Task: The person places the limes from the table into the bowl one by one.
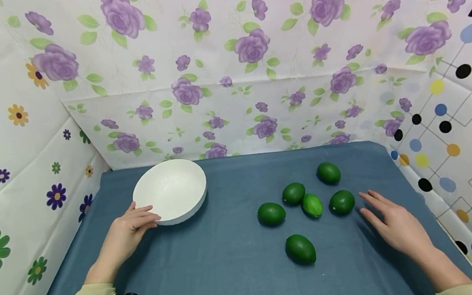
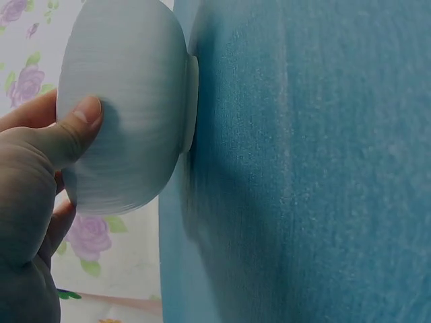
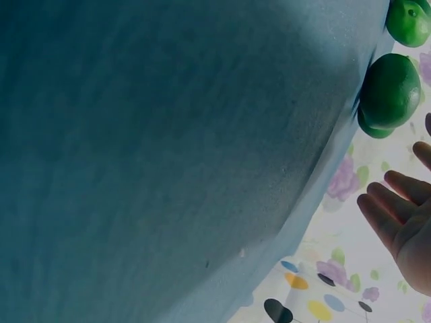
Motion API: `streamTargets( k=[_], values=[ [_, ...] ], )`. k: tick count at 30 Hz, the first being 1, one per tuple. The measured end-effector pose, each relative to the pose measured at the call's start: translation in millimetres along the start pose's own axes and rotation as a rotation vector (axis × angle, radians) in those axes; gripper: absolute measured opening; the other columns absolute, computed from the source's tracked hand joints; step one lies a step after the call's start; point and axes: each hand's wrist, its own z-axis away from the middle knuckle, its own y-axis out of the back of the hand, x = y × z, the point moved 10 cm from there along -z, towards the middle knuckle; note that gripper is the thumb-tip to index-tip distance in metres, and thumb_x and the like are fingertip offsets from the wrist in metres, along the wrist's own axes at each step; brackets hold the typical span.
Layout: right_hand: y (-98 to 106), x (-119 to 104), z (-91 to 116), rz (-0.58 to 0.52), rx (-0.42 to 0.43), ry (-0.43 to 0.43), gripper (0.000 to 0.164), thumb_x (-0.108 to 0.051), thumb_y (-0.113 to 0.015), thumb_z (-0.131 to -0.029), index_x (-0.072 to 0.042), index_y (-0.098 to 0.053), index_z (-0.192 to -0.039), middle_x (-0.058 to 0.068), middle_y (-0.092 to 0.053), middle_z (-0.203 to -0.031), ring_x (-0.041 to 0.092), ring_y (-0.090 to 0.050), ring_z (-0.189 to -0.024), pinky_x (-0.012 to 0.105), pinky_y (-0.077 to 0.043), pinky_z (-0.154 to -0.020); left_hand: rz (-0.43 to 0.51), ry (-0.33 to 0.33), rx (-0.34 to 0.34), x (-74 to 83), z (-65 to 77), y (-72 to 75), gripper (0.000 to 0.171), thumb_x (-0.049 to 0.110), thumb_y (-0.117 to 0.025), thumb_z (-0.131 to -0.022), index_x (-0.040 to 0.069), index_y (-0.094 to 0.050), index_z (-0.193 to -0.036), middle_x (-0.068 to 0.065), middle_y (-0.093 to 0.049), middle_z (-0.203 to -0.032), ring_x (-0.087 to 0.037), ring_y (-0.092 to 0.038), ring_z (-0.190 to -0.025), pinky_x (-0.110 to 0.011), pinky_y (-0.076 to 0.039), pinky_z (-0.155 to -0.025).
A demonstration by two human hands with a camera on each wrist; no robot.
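A white bowl (image 1: pixel 170 190) sits upright at the back left of the table. My left hand (image 1: pixel 130 228) grips its near left rim. In the left wrist view the thumb (image 2: pixel 86 113) presses the outer wall of the bowl (image 2: pixel 131 134), while the other fingers reach over the rim. Out at the right, my right hand (image 1: pixel 396 222) hovers with fingers extended, holding nothing. Nearest to its fingertips lies a dark green lime (image 1: pixel 342 202). Beside that one is a smaller, brighter lime (image 1: pixel 312 205). In the right wrist view, the right hand (image 3: pixel 407 219) is spread below a dark lime (image 3: pixel 390 91).
More dark limes lie loosely grouped right of centre: one at the back (image 1: pixel 328 173), two left of the bright one (image 1: pixel 293 193) (image 1: pixel 272 214), and one nearer the front (image 1: pixel 300 249). A blue cloth (image 1: pixel 213 271) covers the table. Patterned sheets (image 1: pixel 221 74) wall the back and sides.
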Motion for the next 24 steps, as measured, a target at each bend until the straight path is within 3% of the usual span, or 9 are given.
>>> streamTargets(
  k=[9,17,24],
  values=[
    [4,-2,2,-0.009,0.019,0.017,0.054,-0.045,-0.056,-0.102,-0.025,-0.046,-0.151,0.020,-0.044,-0.151,0.050,-0.050,-0.124,0.072,-0.045,-0.087,-0.054,0.011,-0.020,13.5,-3.3,0.3,0.034,-0.006,-0.087,-0.065,0.012,-0.081,-0.092,0.001,-0.076,-0.095,-0.027,-0.071,-0.099,-0.058,-0.039,-0.111],
    [4,0,2,-0.016,0.028,0.007,0.053,-0.045,-0.056,-0.101,-0.025,-0.048,-0.150,0.020,-0.044,-0.151,0.049,-0.049,-0.126,0.072,-0.044,-0.089,-0.188,-0.016,-0.024,32.9,-2.1,-4.2,0.034,0.006,-0.090,-0.066,0.022,-0.082,-0.095,0.006,-0.076,-0.093,-0.015,-0.073,-0.086,-0.059,-0.051,-0.099],
    [5,-1,2,-0.015,0.038,0.008,0.053,-0.045,-0.058,-0.101,-0.026,-0.049,-0.149,0.018,-0.045,-0.151,0.047,-0.050,-0.126,0.071,-0.045,-0.090,-0.225,-0.019,-0.009,43.2,-1.6,-6.5,0.038,0.003,-0.090,-0.065,0.025,-0.082,-0.095,0.009,-0.076,-0.092,-0.010,-0.072,-0.082,-0.058,-0.054,-0.095]
  ],
)
